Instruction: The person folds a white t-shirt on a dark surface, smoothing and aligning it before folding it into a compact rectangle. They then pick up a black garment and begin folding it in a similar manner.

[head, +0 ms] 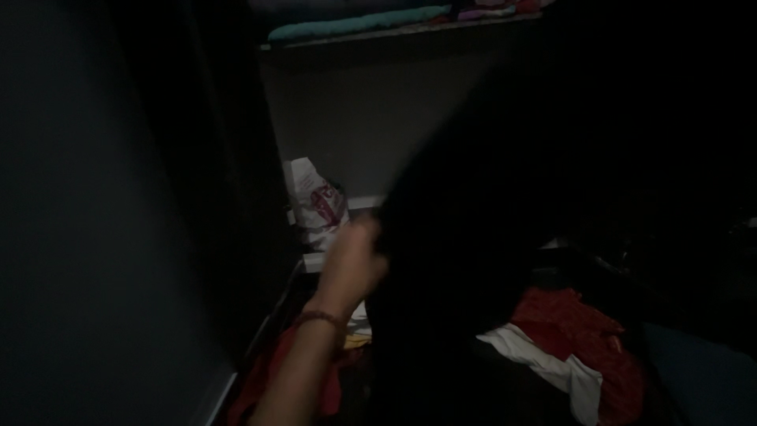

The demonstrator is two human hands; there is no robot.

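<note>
Right now your left hand (356, 256) is closed on the near edge of a large black garment (505, 205), fingers curled around the cloth. That garment hangs up and away to the right of the hand and fills most of the view, its slanted edge running from your fingers up toward a shelf (394, 35) above. Your right hand is out of sight, so you can't tell what it is doing.

On your wrist sits a thin bracelet (319, 318). Below the hand and to its right lies a heap of red clothing (576, 323) with a white piece (544, 359) across it; more red cloth (276, 371) lies under your forearm. Just above and left of the hand stands a white plastic bag (315, 203) with red print, close to your knuckles. Folded teal fabric (355, 24) rests on the shelf. Left of your arm a dark wall or panel (102, 237) closes in, leaving only a narrow gap there.
</note>
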